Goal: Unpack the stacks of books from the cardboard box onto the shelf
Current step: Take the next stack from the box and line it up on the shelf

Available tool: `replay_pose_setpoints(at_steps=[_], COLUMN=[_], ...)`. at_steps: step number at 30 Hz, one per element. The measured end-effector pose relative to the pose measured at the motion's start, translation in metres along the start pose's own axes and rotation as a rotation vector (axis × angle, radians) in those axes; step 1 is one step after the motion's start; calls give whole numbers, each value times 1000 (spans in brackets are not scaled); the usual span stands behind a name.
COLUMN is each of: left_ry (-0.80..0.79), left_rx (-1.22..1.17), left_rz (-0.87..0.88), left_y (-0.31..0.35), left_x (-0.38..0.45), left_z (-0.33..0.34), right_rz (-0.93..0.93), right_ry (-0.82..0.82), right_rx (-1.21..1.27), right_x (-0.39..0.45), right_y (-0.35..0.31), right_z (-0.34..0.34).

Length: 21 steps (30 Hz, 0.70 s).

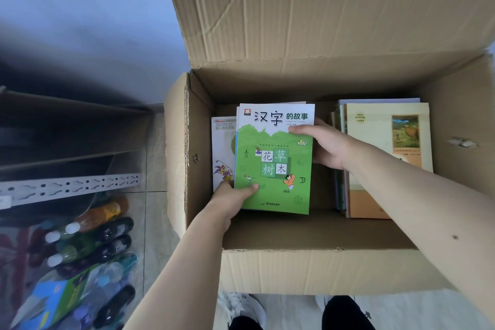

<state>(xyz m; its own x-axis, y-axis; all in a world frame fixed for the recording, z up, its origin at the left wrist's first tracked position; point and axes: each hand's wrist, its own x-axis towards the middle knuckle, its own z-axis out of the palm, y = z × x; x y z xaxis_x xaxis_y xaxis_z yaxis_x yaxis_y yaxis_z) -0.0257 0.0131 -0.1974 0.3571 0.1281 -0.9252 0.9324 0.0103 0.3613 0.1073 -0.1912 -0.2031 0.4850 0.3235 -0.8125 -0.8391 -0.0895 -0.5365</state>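
Note:
An open cardboard box [281,268] stands on the floor in front of me. Inside it I hold a stack of thin books topped by a green-and-white book [273,169]. My left hand [233,199] grips the stack's lower left corner, thumb on the cover. My right hand [324,143] grips its right edge, thumb on the cover. A white book [222,153] lies under the stack at the left. Another stack with a beige-and-orange cover [385,158] sits at the right of the box.
A metal shelf [69,185] with a perforated grey rail stands at the left, blurred. Several drink bottles [91,244] and a blue-green carton [56,300] lie on the tiled floor below it. The box's tall back flap [321,8] rises behind. My shoes show at the bottom.

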Motion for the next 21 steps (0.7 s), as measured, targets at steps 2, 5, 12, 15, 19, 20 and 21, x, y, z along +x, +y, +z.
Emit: replay_pose_setpoints(at_steps=[2,5,12,15,19,20,21], left_ry=[-13,-58,-230,-234,-251,-242,-235], left_rx=[13,-19,-158,-162,-157,-154,-154], left_rz=[60,72,15,59,117,133,146], left_y=[2,3,14,18,20,20,21], left_x=[-2,-5,-14,-20,-33,-35,-37], left_z=[1,1,1,1,2,2,2], right_rz=[-13,-31,-48,-49,-57,-64,-72], right_ry=[5,5,-35,-33,-40,-43,-46], right_rx=[-28,-48,-43,-52,-74,-79,-81], right_x=[-2,-4,-16,-25,-35,-38,-41], right_y=[-1,-5,-26,-34,-44,-47,-51], right_z=[-2,-7,-14,-15,-16,-17,-17])
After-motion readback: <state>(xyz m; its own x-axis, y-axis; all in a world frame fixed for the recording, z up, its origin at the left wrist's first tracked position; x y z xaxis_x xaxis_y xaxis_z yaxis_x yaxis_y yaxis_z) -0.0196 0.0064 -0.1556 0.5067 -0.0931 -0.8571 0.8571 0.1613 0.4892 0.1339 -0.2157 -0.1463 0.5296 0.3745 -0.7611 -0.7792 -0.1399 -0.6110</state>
